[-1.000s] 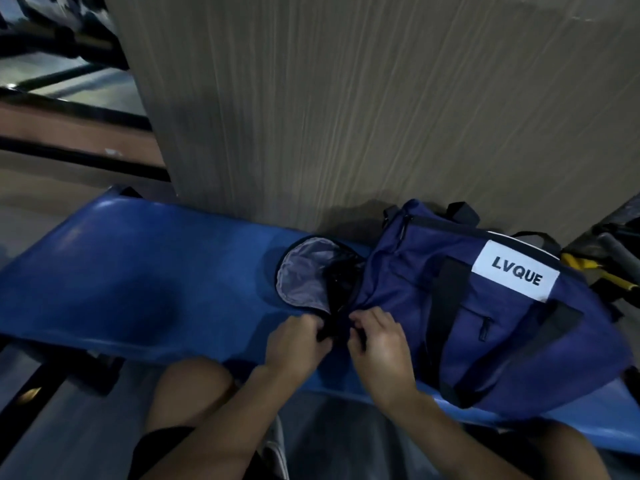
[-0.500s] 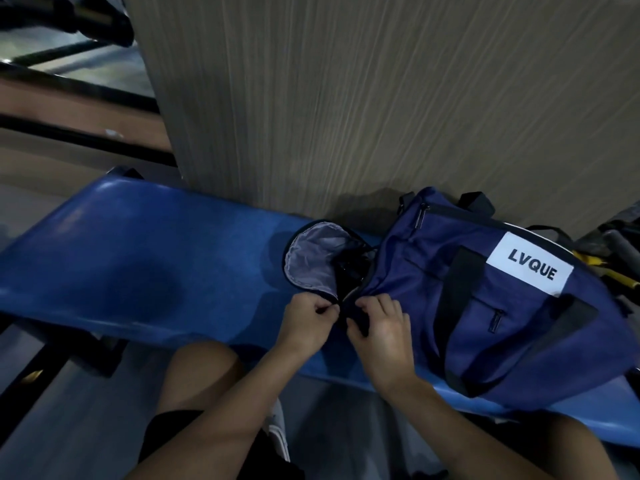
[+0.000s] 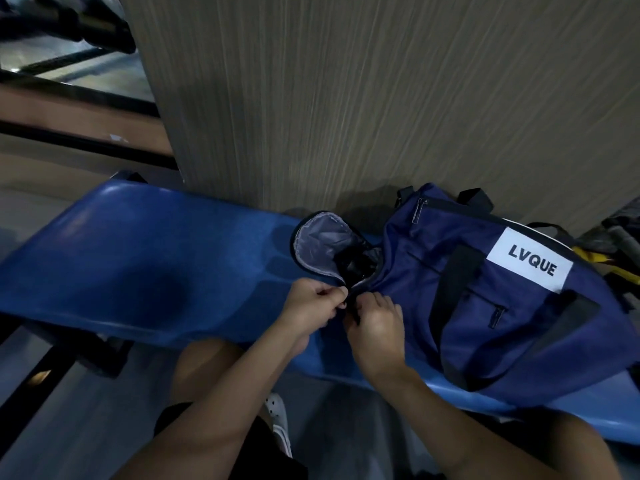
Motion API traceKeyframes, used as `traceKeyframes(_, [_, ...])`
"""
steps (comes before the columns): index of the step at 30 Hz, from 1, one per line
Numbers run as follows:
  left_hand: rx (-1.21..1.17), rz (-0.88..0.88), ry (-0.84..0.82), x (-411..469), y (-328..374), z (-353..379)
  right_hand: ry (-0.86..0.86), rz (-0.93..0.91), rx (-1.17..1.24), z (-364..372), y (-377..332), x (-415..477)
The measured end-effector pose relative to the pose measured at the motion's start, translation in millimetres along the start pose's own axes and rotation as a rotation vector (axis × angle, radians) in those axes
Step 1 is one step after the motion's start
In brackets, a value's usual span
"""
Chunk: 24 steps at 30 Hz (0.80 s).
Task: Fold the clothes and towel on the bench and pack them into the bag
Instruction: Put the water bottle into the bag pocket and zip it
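Bag along bench, open end leftward

Prob. a gym changing area or sim.: a blue padded bench is set against a tall wood-grain panel, w/ a navy sports bag laid on it; dark metal rails are seen upper left.

Bag navy woven cloth, matt; flap lining grey, slightly shiny. Bench smooth glossy blue plastic. Wall panel matt, fine-ribbed.
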<state>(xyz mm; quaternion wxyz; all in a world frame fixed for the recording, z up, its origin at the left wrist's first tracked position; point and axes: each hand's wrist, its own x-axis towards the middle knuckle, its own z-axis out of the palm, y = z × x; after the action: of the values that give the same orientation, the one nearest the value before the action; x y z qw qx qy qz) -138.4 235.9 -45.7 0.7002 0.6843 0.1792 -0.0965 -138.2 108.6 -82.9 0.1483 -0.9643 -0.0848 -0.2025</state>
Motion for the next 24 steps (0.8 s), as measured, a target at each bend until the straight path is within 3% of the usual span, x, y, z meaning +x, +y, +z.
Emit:
traceKeyframes(14, [-0.048,0.04,-0.005,-12,19,7,-0.051,-0.203,-0.072,-6,10,0])
traceKeyframes(17, [-0.055,0.017,-0.011,-11,27,9,-0.065,-0.095,0.078,-10,6,0])
traceKeyframes(21, [0.036,-0.031,-0.012,-7,38,1,-0.057,0.199,0.364,-23,-1,8])
traceKeyframes(24, [0.108,-0.077,-0.018,-5,49,-1,-0.065,0.207,0.283,-28,-9,14])
